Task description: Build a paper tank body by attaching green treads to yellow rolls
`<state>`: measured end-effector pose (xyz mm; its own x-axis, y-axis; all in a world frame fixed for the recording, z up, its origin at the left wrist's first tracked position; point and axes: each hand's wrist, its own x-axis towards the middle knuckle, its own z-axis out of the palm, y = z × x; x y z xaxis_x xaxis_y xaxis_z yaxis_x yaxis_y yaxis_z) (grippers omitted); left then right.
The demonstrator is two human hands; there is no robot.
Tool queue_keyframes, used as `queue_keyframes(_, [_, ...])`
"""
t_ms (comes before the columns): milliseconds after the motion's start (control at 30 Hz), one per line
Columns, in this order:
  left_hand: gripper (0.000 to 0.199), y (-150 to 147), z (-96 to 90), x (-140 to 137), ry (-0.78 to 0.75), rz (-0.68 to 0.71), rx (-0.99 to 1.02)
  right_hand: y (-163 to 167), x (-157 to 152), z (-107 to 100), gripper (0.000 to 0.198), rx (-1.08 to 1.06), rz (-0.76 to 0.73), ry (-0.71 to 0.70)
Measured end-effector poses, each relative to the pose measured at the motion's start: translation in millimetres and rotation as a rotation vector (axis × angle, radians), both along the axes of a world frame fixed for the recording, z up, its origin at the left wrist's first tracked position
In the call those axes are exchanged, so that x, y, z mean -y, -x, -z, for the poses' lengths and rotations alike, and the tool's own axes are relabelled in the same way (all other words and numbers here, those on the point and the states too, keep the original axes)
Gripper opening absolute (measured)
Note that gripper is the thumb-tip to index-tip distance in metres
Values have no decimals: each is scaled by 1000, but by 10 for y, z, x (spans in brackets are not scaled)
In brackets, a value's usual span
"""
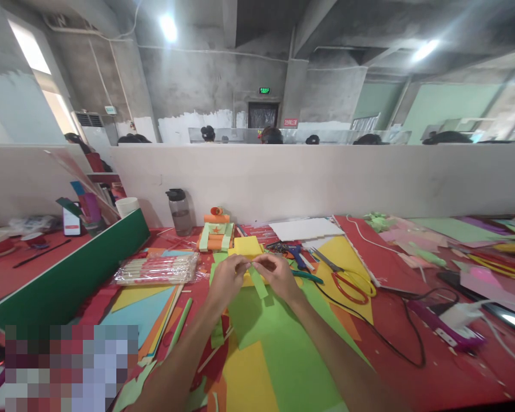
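Observation:
Between my hands hangs a narrow green paper strip (260, 281), its upper end pinched by the fingers of both. My left hand (230, 276) is closed on the strip from the left. From the right, my right hand (280, 274) grips the same end with thumb and forefinger. Just behind the fingers sits a yellow paper block (248, 246), partly hidden by my hands. Below them lie a large green paper sheet (278, 337) and a yellow sheet (249, 375). An orange and pale green paper tank model (217, 233) stands beyond my left hand.
Scissors (343, 274) with red and yellow handles and a blue glue gun (298, 256) lie to the right, near a purple power strip (446, 326). A bag of sticks (157, 269) and a green board (72, 263) are on the left. A water bottle (179, 213) stands by the white partition (283, 177).

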<state>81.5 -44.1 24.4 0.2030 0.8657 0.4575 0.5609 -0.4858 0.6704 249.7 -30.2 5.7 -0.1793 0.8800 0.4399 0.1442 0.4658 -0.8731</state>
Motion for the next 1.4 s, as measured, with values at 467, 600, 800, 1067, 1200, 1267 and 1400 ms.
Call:
queue_keyframes(467, [19,-26,-11,28,-32,-8,-30,34,94,-81,13,56,32,-83])
queue_keyframes(600, [18,-39,3,22,-49,41,-9,20,75,-66,14,30,32,-77])
queue_keyframes(800, [14,-44,50,-5,57,52,101,-13,-5,-27,13,-67,36,-17])
queue_keyframes(1067, [7,-31,7,-7,20,48,142,12,3,-14,19,-45,-20,12])
queue_keyframes(1200, [9,-39,1,7,12,59,134,19,6,-17,11,-42,16,-21])
queue_keyframes(1267, [12,-45,-6,17,32,66,140,13,3,-19,11,-45,29,-36])
queue_keyframes(1400, [17,-51,-18,15,78,72,163,2,-5,-13,10,-49,45,-44])
